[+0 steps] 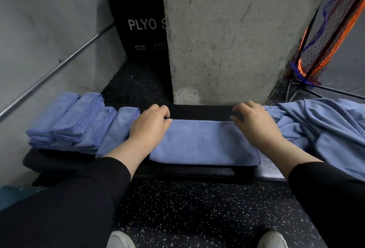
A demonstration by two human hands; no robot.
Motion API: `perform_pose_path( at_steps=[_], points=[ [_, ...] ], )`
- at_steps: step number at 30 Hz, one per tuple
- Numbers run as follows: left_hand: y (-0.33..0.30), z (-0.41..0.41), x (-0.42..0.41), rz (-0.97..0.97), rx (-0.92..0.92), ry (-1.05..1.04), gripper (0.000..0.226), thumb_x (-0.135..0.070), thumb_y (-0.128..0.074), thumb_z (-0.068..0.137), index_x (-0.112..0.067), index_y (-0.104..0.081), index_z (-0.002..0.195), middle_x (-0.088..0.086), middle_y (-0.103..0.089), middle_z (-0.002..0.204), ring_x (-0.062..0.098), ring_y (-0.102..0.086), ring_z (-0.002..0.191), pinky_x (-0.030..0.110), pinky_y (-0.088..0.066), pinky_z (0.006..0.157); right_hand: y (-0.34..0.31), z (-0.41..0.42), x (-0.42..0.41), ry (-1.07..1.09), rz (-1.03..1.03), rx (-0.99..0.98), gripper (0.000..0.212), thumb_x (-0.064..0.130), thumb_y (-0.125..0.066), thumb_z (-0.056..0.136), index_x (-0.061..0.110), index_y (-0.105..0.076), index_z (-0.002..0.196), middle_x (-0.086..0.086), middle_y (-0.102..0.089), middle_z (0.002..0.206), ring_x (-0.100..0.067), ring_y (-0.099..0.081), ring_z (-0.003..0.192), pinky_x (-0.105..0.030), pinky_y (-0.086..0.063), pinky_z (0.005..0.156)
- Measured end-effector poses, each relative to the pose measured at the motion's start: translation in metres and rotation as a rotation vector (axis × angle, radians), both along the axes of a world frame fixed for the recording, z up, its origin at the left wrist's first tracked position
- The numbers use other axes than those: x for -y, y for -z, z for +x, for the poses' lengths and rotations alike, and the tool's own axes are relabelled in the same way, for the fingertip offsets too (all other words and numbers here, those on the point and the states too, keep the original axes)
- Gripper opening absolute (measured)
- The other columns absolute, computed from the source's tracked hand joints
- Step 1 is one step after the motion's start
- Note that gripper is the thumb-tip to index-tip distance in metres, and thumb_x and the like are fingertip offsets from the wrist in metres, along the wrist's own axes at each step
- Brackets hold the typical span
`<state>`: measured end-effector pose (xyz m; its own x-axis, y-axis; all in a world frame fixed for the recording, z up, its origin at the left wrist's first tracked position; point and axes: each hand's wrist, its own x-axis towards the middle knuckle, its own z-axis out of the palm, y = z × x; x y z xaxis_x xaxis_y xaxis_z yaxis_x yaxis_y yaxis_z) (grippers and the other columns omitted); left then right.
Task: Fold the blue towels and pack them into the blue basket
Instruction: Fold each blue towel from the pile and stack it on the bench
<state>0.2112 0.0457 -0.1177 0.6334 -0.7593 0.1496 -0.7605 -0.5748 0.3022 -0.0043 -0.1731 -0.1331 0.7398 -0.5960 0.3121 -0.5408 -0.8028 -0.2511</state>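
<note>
- On the black padded bench [197, 110], seen from the head camera, a blue towel [203, 143] lay folded into a flat rectangle, its near edge close to the bench's front.
- The left hand [151, 124] rested on the towel's left far corner, fingers curled down at the edge; whether they pinched the cloth I could not tell.
- The right hand [254, 123] sat at the right far corner, fingers bent over the towel's far edge, its grip just as unclear.
- Left of the hands, a row of folded towels [79, 123] overlapped one another on the bench.
- To the right, a heap of unfolded blue towels [320, 127] sprawled over the bench end.
- Behind stood a concrete pillar [237, 36], a black plyo box [138, 20] and an orange-and-blue net [324, 38].
- Both sleeves were black; two pale shoe tips showed on the speckled floor [197, 212].
</note>
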Motion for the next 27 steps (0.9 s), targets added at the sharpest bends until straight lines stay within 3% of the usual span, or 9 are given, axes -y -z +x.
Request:
perform_pose_path(
  at_steps=[5,8,12,16,18,20,23,25,27],
  points=[
    [-0.003,-0.030,-0.001,0.419,-0.122,0.365,0.025,-0.053,-0.056,0.095,-0.034,-0.070,0.103,-0.013,-0.065,0.099,0.013,-0.060,0.101,0.033,-0.049,0.085,0.013,0.009,-0.027,-0.400,0.166,-0.222,0.031,0.047,-0.048,0.086,0.030,-0.069,0.100,0.005,-0.061,0.102,-0.024,-0.061,0.092,-0.045,-0.051,0.084],
    [-0.004,-0.032,-0.002,0.467,-0.124,0.341,0.028,-0.055,-0.051,0.097,-0.038,-0.068,0.111,-0.014,-0.051,0.102,0.013,-0.056,0.107,0.034,-0.045,0.087,0.015,0.010,-0.033,-0.346,0.173,-0.283,0.022,0.040,-0.057,0.090,0.031,-0.069,0.106,0.005,-0.059,0.108,-0.024,-0.057,0.097,-0.043,-0.048,0.089],
    [-0.010,-0.025,0.001,0.579,-0.015,0.330,0.035,-0.055,-0.041,0.100,-0.040,-0.062,0.124,-0.006,-0.049,0.126,0.020,-0.045,0.124,0.045,-0.037,0.101,0.011,0.007,-0.034,-0.245,0.119,-0.321,0.022,0.039,-0.054,0.094,0.034,-0.064,0.113,0.008,-0.056,0.115,-0.020,-0.051,0.108,-0.037,-0.042,0.086],
    [0.001,-0.028,0.007,0.693,0.082,0.216,0.054,-0.052,-0.034,0.103,-0.037,-0.028,0.155,0.002,-0.024,0.161,0.027,-0.024,0.144,0.053,-0.023,0.114,0.013,0.004,-0.036,-0.207,0.090,-0.347,0.024,0.042,-0.053,0.093,0.034,-0.063,0.113,0.009,-0.056,0.114,-0.019,-0.053,0.110,-0.035,-0.040,0.083],
    [0.002,-0.029,0.013,0.561,0.156,0.113,0.045,-0.050,-0.042,0.102,-0.032,-0.046,0.143,0.003,-0.035,0.150,0.026,-0.034,0.136,0.048,-0.029,0.108,0.013,0.002,-0.035,-0.220,0.097,-0.339,0.023,0.043,-0.054,0.092,0.034,-0.064,0.111,0.010,-0.057,0.110,-0.017,-0.055,0.109,-0.033,-0.036,0.079],
    [0.000,-0.030,0.018,0.405,0.266,0.106,0.027,-0.042,-0.051,0.099,-0.026,-0.062,0.118,-0.001,-0.048,0.124,0.023,-0.047,0.115,0.039,-0.036,0.092,0.015,-0.002,-0.033,-0.236,0.078,-0.325,0.023,0.045,-0.056,0.091,0.035,-0.065,0.110,0.012,-0.057,0.109,-0.015,-0.054,0.107,-0.033,-0.036,0.080],
    [-0.006,-0.033,0.019,0.412,0.073,0.266,0.025,-0.045,-0.051,0.099,-0.025,-0.067,0.099,-0.010,-0.050,0.100,0.014,-0.050,0.094,0.032,-0.034,0.075,0.017,-0.006,-0.031,-0.260,0.100,-0.299,0.024,0.045,-0.059,0.088,0.034,-0.066,0.109,0.011,-0.056,0.107,-0.017,-0.052,0.101,-0.037,-0.045,0.084],
    [-0.010,-0.036,0.017,0.497,0.019,0.309,0.030,-0.053,-0.051,0.098,-0.027,-0.060,0.086,-0.011,-0.051,0.103,0.013,-0.046,0.092,0.033,-0.035,0.076,0.018,-0.007,-0.030,-0.273,0.125,-0.276,0.023,0.044,-0.060,0.086,0.033,-0.067,0.106,0.009,-0.057,0.102,-0.019,-0.053,0.095,-0.040,-0.049,0.082],
    [-0.008,-0.035,0.017,0.542,0.007,0.310,0.028,-0.056,-0.045,0.099,-0.032,-0.060,0.098,-0.007,-0.051,0.129,0.016,-0.047,0.116,0.040,-0.038,0.096,0.018,-0.007,-0.031,-0.260,0.124,-0.278,0.022,0.043,-0.061,0.087,0.032,-0.068,0.105,0.008,-0.058,0.101,-0.020,-0.054,0.094,-0.039,-0.049,0.082]
  ],
)
